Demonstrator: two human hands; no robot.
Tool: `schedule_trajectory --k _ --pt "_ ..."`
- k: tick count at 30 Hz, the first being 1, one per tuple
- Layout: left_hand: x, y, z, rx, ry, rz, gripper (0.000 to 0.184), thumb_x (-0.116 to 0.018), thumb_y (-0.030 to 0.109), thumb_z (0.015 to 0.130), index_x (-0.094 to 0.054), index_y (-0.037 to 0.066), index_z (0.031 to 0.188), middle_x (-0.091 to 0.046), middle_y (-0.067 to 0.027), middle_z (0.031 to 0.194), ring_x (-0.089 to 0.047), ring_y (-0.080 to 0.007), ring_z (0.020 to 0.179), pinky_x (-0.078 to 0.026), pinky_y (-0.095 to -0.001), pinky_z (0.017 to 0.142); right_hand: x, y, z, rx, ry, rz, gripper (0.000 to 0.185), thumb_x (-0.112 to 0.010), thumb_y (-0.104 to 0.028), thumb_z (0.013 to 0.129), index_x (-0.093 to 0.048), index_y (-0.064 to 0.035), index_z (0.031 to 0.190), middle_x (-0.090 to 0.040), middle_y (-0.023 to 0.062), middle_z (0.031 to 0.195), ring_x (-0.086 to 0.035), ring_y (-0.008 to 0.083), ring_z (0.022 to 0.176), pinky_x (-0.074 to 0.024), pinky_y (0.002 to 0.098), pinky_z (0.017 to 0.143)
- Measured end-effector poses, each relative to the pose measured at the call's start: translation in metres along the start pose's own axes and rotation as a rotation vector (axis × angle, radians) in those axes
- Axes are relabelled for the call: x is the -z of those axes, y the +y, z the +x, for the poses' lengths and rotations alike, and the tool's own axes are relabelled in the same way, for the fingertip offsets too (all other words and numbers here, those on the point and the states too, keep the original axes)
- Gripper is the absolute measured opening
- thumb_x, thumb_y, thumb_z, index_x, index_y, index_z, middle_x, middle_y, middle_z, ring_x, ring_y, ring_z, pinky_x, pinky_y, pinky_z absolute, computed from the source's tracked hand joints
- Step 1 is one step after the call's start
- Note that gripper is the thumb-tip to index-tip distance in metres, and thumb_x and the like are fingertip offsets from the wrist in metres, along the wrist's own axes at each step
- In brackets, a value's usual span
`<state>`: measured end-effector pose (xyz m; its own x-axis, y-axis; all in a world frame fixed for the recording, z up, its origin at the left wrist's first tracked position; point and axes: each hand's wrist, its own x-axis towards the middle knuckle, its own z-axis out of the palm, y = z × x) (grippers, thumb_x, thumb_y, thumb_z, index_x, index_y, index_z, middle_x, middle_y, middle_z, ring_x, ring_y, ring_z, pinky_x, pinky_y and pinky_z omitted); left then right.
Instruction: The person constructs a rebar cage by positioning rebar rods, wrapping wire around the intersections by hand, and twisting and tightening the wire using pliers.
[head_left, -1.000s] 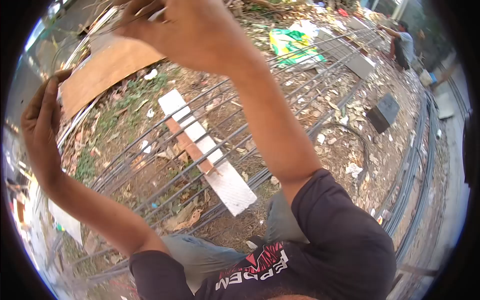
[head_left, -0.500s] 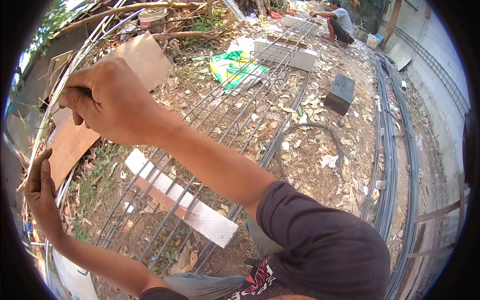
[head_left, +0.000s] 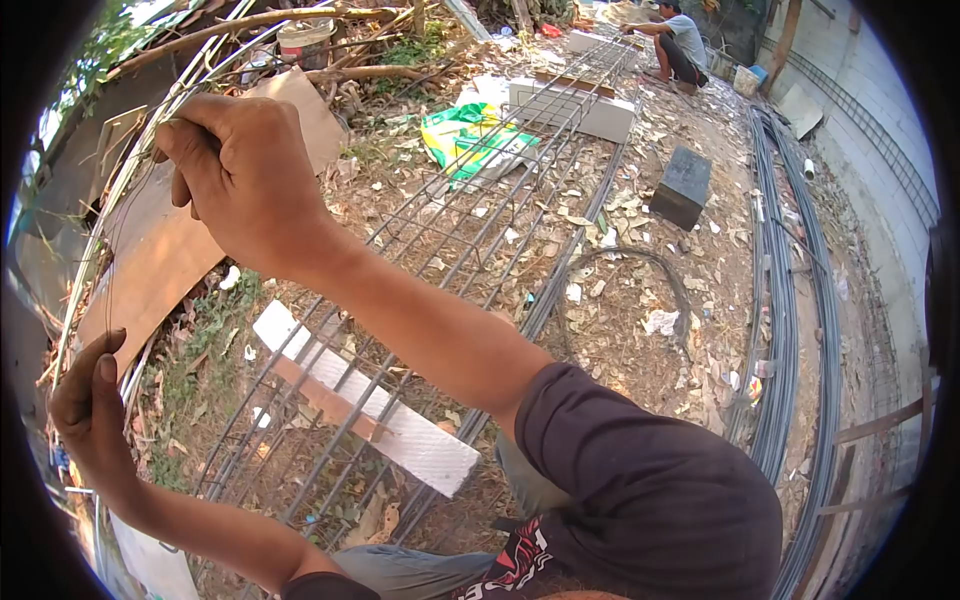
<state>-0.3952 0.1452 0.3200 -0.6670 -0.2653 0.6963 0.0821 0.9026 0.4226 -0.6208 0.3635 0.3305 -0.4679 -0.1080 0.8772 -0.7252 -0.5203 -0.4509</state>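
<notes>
My right hand (head_left: 245, 170) is raised at the upper left, fingers closed in a pinch on a thin dark wire (head_left: 109, 270). Below it, my left hand (head_left: 92, 415) grips the same wire between thumb and fingertips. The strands run between the two hands, roughly upright and slightly bowed. Beneath my right forearm lies a long rebar cage (head_left: 480, 267) of lengthwise bars and stirrups. At the near end, a white textured block (head_left: 430, 452) with a brown strip (head_left: 325, 398) along it sits under the bars.
Another white block (head_left: 600, 122) stands under the cage farther back, near a green and yellow sack (head_left: 465, 140). A dark block (head_left: 681, 188), a wire coil (head_left: 683, 300) and long rebar bundles (head_left: 775, 350) lie right. A person (head_left: 680, 50) squats at the far end.
Both hands have shifted a little to the right, and my left hand is slightly lower. The wire between them shows more clearly now.
</notes>
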Motion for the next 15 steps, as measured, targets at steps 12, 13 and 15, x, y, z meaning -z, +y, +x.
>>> schedule_trajectory --k 12,13,15 --pt "0.003 0.031 0.003 0.034 0.343 0.127 0.037 -0.057 0.032 0.108 -0.07 0.011 0.135 -0.071 -0.003 0.102 -0.061 -0.0096 0.092 -0.048 -0.0277 0.083 0.0 0.009 0.001 -0.049 -0.057 0.066 0.03 -0.058 -0.012 0.105 -0.067 0.0066 0.083 -0.065 0.008 0.06 -0.061 0.0104 0.05 -0.0473 0.0275 0.048" --pt "0.008 0.036 0.001 0.01 0.377 0.135 0.037 -0.056 0.032 0.108 -0.07 0.011 0.136 -0.072 -0.0045 0.104 -0.064 -0.0121 0.097 -0.05 -0.0295 0.088 0.001 0.01 0.002 -0.053 -0.059 0.057 0.03 -0.058 -0.012 0.105 -0.067 0.0067 0.083 -0.066 0.0081 0.06 -0.061 0.0104 0.05 -0.0475 0.0276 0.048" --pt "0.036 0.029 -0.01 0.01 0.322 0.13 0.037 -0.058 0.024 0.107 -0.066 0.004 0.138 -0.071 -0.0097 0.128 -0.063 -0.0166 0.119 -0.048 -0.0337 0.104 0.001 0.011 0.002 -0.098 -0.046 0.046 0.031 -0.061 -0.013 0.1 -0.067 0.0037 0.075 -0.066 0.0099 0.058 -0.064 0.0175 0.051 -0.0498 0.034 0.054"
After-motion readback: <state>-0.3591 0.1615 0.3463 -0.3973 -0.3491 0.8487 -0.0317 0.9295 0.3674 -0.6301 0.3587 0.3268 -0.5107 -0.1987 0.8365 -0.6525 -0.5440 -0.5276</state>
